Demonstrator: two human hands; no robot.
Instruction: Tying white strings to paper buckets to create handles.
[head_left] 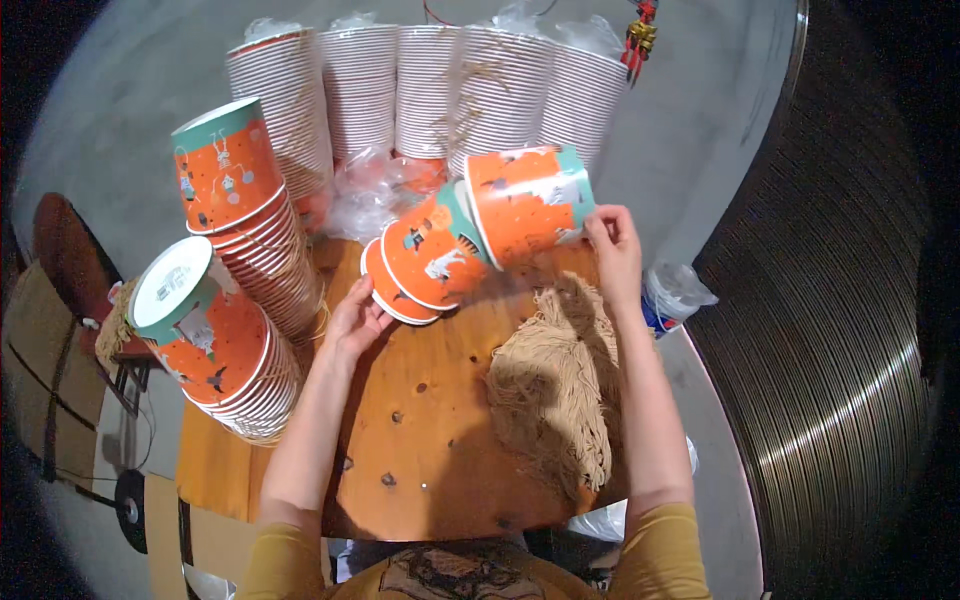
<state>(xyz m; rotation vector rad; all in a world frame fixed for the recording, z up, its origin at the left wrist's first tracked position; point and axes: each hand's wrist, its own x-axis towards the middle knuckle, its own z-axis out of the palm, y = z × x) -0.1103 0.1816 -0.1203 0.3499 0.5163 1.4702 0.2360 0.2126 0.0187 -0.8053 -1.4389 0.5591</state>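
Grasping an orange cup [535, 205] near its base, the right hand [615, 245] holds it over the table [400, 440], its mouth right by the nested cups [425, 260] whose rims the left hand [355, 317] grips (tan string [555, 385] lies bundled nearby).

Over the tabletop [400, 440], the raised orange cup's [525, 195] lower print is blurred. The right forearm [650, 410] hides one edge of the yarn bundle [555, 375]. A white speck [424, 485] on the tabletop is too small to identify. Right of the tabletop, a dark ribbed sheet [840, 330] is cut off.
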